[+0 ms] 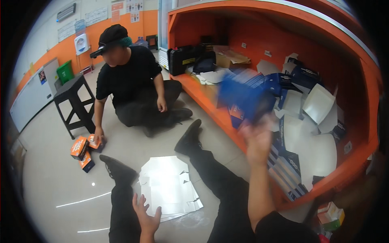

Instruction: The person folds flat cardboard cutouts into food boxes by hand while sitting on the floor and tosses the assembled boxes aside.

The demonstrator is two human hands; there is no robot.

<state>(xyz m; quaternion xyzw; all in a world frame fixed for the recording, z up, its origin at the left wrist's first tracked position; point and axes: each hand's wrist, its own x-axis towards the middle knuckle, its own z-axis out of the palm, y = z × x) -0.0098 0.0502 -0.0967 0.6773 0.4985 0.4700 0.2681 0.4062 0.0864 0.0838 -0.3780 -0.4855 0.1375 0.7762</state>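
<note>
Spread fingers on the left hand [147, 218] hold nothing visible, at seven o'clock of the white sheets [166, 180] in the head view. At two o'clock, the right hand [258, 135] meets the blue carton [239, 92]; I cannot tell whether it pinches. Better is slow, firm handling, clear of the orange shelf [370, 83]. Blur hides right fingertips and carton corners.

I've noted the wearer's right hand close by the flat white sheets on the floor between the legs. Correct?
Wrong hand: the head view shows the left hand close by the flat white sheets on the floor between the legs; the right hand is near the orange shelf.
</note>
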